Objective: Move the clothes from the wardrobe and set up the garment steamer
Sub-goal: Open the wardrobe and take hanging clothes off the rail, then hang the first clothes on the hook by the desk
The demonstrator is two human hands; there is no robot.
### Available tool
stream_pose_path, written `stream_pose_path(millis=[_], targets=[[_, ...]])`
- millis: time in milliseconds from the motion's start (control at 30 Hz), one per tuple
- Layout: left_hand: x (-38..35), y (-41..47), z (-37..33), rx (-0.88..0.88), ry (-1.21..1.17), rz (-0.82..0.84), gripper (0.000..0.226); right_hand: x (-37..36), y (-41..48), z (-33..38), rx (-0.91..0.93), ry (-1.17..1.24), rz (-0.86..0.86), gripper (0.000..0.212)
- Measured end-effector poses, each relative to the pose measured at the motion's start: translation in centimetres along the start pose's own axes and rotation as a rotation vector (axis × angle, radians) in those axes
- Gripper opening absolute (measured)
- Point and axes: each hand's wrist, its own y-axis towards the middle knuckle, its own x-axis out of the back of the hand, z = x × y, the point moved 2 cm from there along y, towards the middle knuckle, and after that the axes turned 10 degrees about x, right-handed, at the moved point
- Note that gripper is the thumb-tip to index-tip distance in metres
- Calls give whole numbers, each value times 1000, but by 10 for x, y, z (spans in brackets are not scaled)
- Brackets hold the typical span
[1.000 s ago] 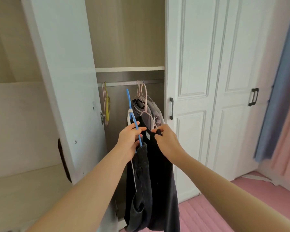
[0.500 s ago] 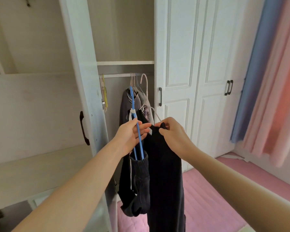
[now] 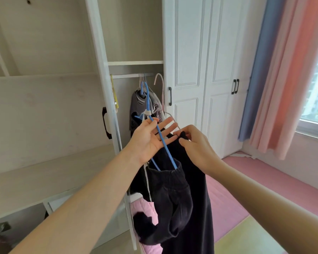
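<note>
Pinching the top edge of the black garment [image 3: 196,208] between thumb and curled fingertips [image 3: 183,143], the right hand [image 3: 196,145] holds it just beside the left hand [image 3: 147,142]. That hand's fingers are straight and spread, palm up, with the blue hanger [image 3: 162,138] lying across them. Dark trousers [image 3: 171,195] hang from that hanger in front of the open wardrobe [image 3: 136,62], where grey tops [image 3: 136,101] hang on the rail [image 3: 132,76].

The wardrobe [image 3: 134,33] is a narrow gap between the open door [image 3: 106,107] on the left and the closed door [image 3: 185,70] on the right, roofed by a shelf [image 3: 135,62] just above the rail [image 3: 128,76], where grey clothes [image 3: 136,105] hang, while dark clothes [image 3: 173,195] dangle in front; to their right the air is open above the floor [image 3: 264,180].
</note>
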Motion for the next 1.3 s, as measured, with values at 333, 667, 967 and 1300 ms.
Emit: stream_pose_path(millis=[333,667,967,1300], targets=[[-22,-81,13,-87,53,-69,16,17,-63,41,14,36,46,19],[-53,-142,27,-163,68,-82,17,46,-92,64,107,39,247,13],[-51,-193,42,-302,8,-346,11,43,-113,75,171,143,400,17],[-31,-252,43,-414,-100,-464,27,-6,-139,108,355,167,572,12]])
